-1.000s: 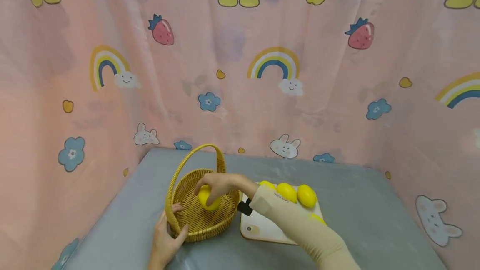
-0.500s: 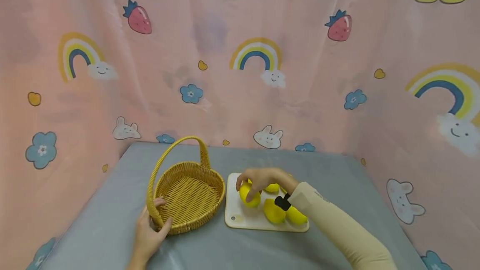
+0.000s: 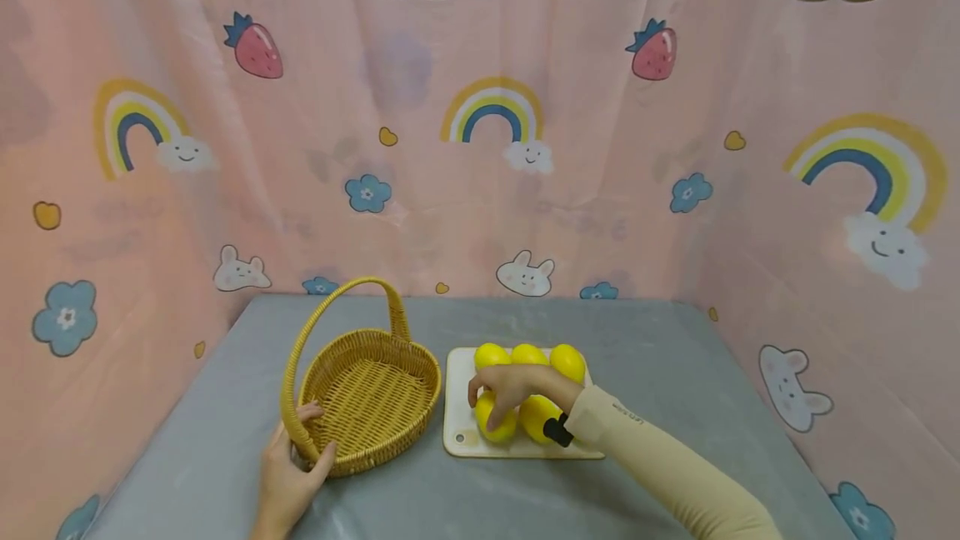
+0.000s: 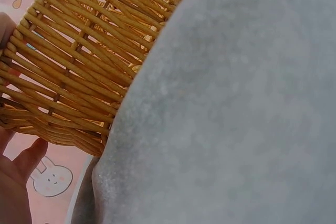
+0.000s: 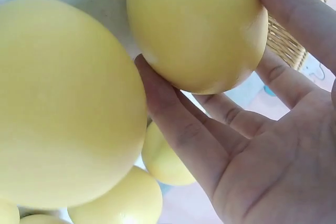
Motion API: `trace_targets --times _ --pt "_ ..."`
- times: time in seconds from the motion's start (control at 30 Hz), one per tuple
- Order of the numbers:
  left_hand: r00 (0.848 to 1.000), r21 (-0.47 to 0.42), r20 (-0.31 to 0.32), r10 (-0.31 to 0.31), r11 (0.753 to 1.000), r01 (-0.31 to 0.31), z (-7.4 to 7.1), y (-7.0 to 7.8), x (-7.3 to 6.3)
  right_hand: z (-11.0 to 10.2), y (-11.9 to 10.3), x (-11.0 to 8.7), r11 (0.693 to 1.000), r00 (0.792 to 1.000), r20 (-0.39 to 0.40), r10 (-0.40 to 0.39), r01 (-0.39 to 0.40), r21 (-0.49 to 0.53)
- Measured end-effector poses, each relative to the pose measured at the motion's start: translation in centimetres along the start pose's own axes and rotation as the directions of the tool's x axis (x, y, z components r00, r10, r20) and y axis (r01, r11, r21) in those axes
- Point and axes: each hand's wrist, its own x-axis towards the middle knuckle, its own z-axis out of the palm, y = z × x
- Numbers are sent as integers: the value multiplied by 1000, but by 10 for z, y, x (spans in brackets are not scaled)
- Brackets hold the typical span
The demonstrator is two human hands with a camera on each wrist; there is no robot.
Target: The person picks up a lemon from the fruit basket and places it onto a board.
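Note:
My left hand (image 3: pixel 291 467) grips the near left rim of a woven wicker basket (image 3: pixel 372 450), at the foot of its tall arched handle. Close up in the left wrist view, fingers and thumb hold the basket's slatted wall (image 4: pixel 79 61). On a white cutting board (image 3: pixel 459 390), my right hand (image 3: pixel 512 386) holds a yellow lemon (image 3: pixel 495 427) at the front left corner, thumb on the near side. The right wrist view has this lemon (image 5: pixel 197 30) between thumb and fingers. Another lemon (image 3: pixel 536 417) lies just right of it, partly behind the wrist.
Three lemons stand in a row along the board's back edge, the rightmost lemon (image 3: pixel 567 362) near its corner. A grey cloth (image 3: pixel 652 390) covers the table. A pink patterned curtain (image 3: pixel 420 248) hangs behind and at both sides.
My right hand has carried the lemon out of the basket, rightward and down onto the board's front left. My left hand keeps its hold on the basket. The head view has shifted to the right.

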Motion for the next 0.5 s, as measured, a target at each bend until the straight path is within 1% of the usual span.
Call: trace_targets --times 0.17,0.3,0.37,0.4,0.5 --pt "1000 -9 4 0 1000 0 1 0 1 2 0 5 999 1000 -9 22 -23 -27" --pt "999 -24 -21 29 999 -30 3 1 1 3 -1 7 999 999 1 38 -38 -30" --pt "999 -20 -38 26 999 -26 4 3 1 2 -1 8 999 999 8 47 -47 -24" --pt "999 -13 -38 20 1000 -21 3 8 2 2 -1 8 998 998 12 55 -54 -19" --pt "999 -7 -32 -10 1000 10 3 8 1 1 0 9 997 997 25 76 -75 -14"
